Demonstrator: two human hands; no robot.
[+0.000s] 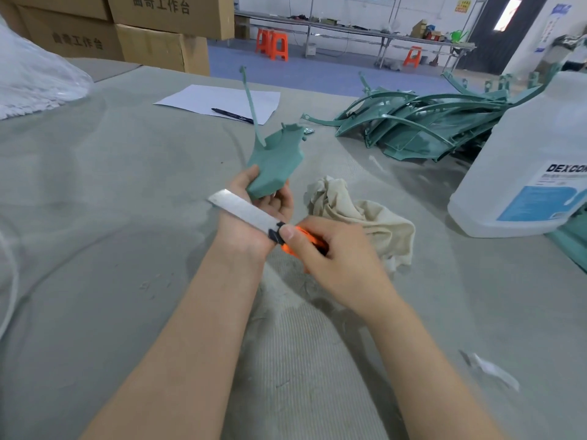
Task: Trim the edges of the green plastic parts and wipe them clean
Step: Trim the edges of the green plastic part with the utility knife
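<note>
Starting at the far left corner of the tabletop [95,217], cardboard boxes [149,30] stand stacked behind a clear plastic bag [35,74], away from the work. Near the middle, the left hand [270,198] grips the green plastic part [276,160] by its broad lower end and holds it clear of the surface, probably so its edges face the person for trimming. Its long axis follows its thin arm, which runs up and away toward the far edge, leaning slightly left. A sheet of paper [222,100] with a pen [232,115] lies beyond it. The right hand [333,255] is closed round the orange handle [306,241] of a utility knife [244,212], thumb near the slider, the long blade pointing left and away across the left wrist, apart from the part. Just right, a crumpled cloth [359,211] lies within reach for wiping, then a pile of green parts [428,128] and a large jug [533,160] toward the right edge
</note>
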